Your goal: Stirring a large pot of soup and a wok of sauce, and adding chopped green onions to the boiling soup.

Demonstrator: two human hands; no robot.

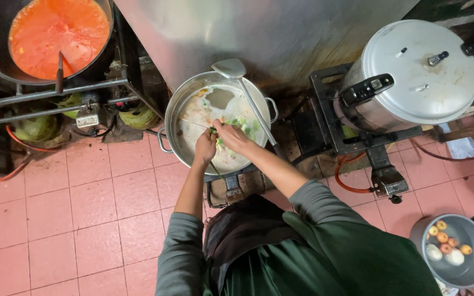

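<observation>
The head view shows both hands brought together over a wide metal pot [174, 118] of pale, milky broth with green vegetable pieces. The left hand [205, 147] is closed around a thin green stalk [213, 164], which hangs down past the pot's near rim. The right hand [230, 135] is pinched shut on the upper end of the same stalk, the fingertips of the two hands nearly touching. A long-handled metal ladle [248, 93] is laid across the pot, its bowl resting on the far rim and its handle slanting down to the right, just beside the right wrist. The pot is set on a low burner stand [231, 183] on a pink tiled floor [83, 208]. To the right, a large pressure cooker [412, 74] with a black handle is seen on another stand. At the upper left, a dark pot of orange sauce [56, 33] is raised on a frame, with a utensil leaning in it. At the lower right, a grey bowl [470, 271] with small round fruits and onions in water is placed on the floor.
</observation>
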